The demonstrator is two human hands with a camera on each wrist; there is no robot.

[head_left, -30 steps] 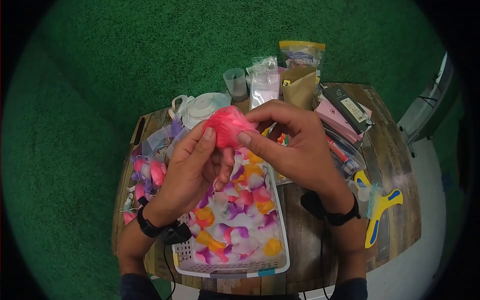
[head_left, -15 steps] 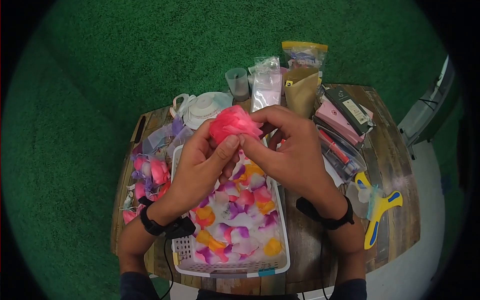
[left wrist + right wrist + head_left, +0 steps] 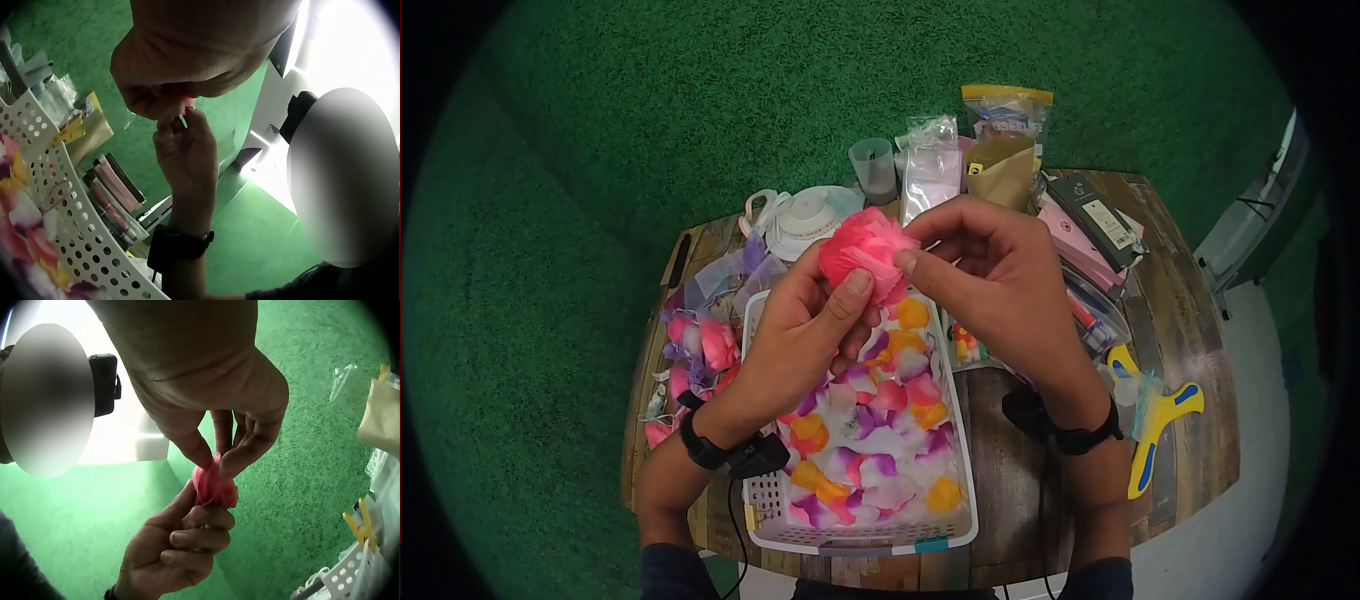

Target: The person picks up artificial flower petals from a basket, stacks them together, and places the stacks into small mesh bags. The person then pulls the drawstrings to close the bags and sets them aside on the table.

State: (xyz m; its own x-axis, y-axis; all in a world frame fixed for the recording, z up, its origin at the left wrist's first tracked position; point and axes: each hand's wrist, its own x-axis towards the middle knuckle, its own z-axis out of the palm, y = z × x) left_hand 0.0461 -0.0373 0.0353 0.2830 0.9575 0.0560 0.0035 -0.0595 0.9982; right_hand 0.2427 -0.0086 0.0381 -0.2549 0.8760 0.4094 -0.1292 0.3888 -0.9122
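Above the far part of a white basket [image 3: 970, 470], a bunch of pink artificial petals [image 3: 862, 250] is held up between both hands. My left hand [image 3: 795, 325] grips it from the left, thumb on the near side. With thumb and forefinger, my right hand [image 3: 1000, 290] pinches the edge of the petals on the right. The right wrist view shows the left fingers curled around the base of the petals [image 3: 214, 486], while the right fingertips pinch their top. In the left wrist view the hands mostly hide the bunch. Loose purple, white, orange and pink petals [image 3: 890, 490] lie in the basket.
Small pink and purple bundles [image 3: 718, 343] lie left of the basket. Behind it stand a white tape roll [image 3: 805, 215], a translucent cup [image 3: 872, 168], clear bags [image 3: 932, 180] and a brown paper pouch [image 3: 1000, 175]. Boxes [image 3: 1095, 220] and a yellow-blue tool [image 3: 1165, 430] are at right.
The right hand drew close to the left at the bunch, then moved slightly back right, still pinching its edge. The petals look more spread and turned. The left hand has shifted little.
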